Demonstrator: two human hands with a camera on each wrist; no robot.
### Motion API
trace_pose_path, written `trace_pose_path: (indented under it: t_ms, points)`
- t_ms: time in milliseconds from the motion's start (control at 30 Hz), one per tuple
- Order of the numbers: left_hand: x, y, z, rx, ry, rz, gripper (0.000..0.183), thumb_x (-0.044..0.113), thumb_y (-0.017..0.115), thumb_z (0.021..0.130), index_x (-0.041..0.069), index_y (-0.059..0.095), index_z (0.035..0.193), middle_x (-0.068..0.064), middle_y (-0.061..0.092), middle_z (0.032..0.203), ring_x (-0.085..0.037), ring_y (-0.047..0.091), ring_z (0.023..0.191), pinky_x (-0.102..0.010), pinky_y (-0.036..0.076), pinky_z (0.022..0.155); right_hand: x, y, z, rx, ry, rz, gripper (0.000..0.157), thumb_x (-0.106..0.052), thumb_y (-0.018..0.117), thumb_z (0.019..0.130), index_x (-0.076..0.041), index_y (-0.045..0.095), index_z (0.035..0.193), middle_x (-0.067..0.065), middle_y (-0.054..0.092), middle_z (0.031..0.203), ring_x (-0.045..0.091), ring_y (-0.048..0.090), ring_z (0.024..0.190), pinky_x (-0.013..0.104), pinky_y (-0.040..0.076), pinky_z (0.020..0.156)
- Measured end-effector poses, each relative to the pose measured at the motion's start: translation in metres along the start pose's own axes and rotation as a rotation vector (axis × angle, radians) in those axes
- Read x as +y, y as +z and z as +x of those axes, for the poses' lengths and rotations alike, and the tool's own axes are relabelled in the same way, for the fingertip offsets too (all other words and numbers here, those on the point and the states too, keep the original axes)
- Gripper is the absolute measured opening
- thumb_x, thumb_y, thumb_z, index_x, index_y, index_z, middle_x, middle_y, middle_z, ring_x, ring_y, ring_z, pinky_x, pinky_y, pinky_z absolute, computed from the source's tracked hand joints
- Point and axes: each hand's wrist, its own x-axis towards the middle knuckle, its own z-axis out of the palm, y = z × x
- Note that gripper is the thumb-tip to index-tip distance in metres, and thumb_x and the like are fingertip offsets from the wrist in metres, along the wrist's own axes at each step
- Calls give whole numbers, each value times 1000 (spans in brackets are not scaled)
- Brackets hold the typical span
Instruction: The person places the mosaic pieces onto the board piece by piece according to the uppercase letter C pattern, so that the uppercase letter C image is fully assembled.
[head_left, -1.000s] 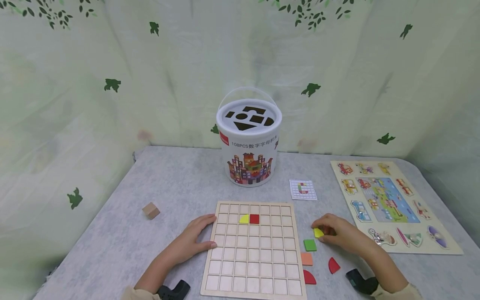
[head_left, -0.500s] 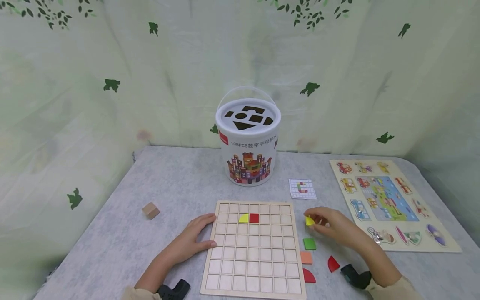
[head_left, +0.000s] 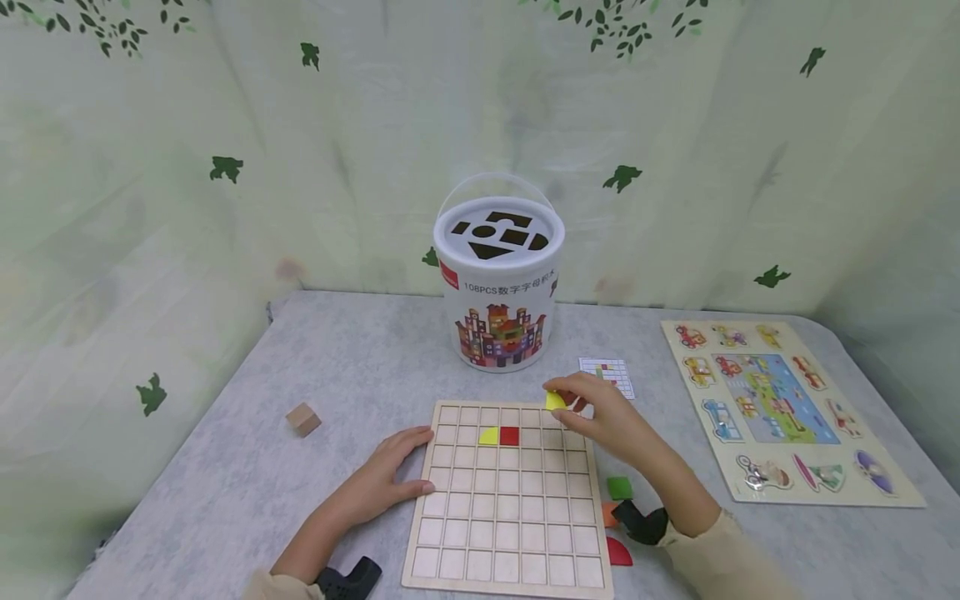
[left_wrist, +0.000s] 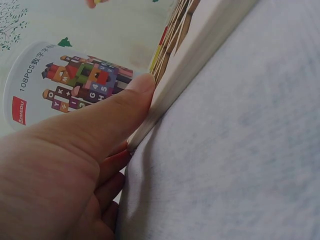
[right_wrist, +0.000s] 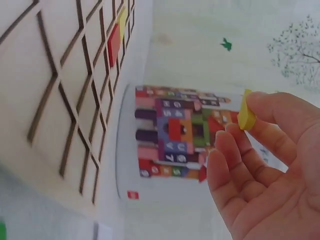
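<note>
My right hand (head_left: 600,412) pinches a yellow tile (head_left: 555,401) between thumb and forefinger, over the top right corner of the wooden grid board (head_left: 472,504). In the right wrist view the yellow tile (right_wrist: 245,111) shows as a thin piece with a curved side, its other fingers loosely bent below. My left hand (head_left: 386,477) rests against the board's left edge, thumb and forefinger spread apart along it. The left wrist view shows the thumb (left_wrist: 135,92) touching the rim. On the grid, a yellow piece (head_left: 489,436) with a curved side sits next to a red square (head_left: 509,436).
Right of the board lie a green square (head_left: 619,487), an orange square (head_left: 608,514) and a red quarter-circle (head_left: 618,552). A printed pattern card (head_left: 618,382) is partly behind the right hand. Also around are a white bucket (head_left: 498,292), a picture puzzle (head_left: 783,417) and a wooden block (head_left: 303,419).
My right hand has carried the yellow tile left and away from me, from beside the board to over its far right corner. The left hand has stayed at the board's edge.
</note>
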Motion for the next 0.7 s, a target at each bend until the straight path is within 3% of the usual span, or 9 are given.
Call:
trace_pose_path:
  t_ms: [167,300,500,700]
  points:
    - [0,0,0,0,1,1,75,43,66,77,10,36,137,-9,31,141,-30,22,130,-51,22,101,4,21,10,-17,33,59,32,-9,64,84,-5,59,116,0,57,101,13,52,84,27,48,71]
    - [-1,0,0,0,4,4,75,44,66,77,10,37,137,-9,31,140,-30,22,130,-51,22,101,14,33,11,-79,59,72,31,-8,63,84,-2,59,115,1,57,100,14,51,82,26,47,69]
    - [-1,0,0,5,5,5,75,45,66,77,10,37,137,-9,32,140,-30,22,130,-51,22,101,27,40,8,-196,124,73,27,-11,63,85,-7,60,112,-3,56,95,13,50,82,27,47,70]
    - [-1,0,0,5,9,7,75,45,66,77,9,37,137,-10,31,140,-30,22,130,-51,23,101,33,42,7,-249,83,16,23,-12,63,86,-11,61,109,-4,52,93,13,46,80,27,43,67]
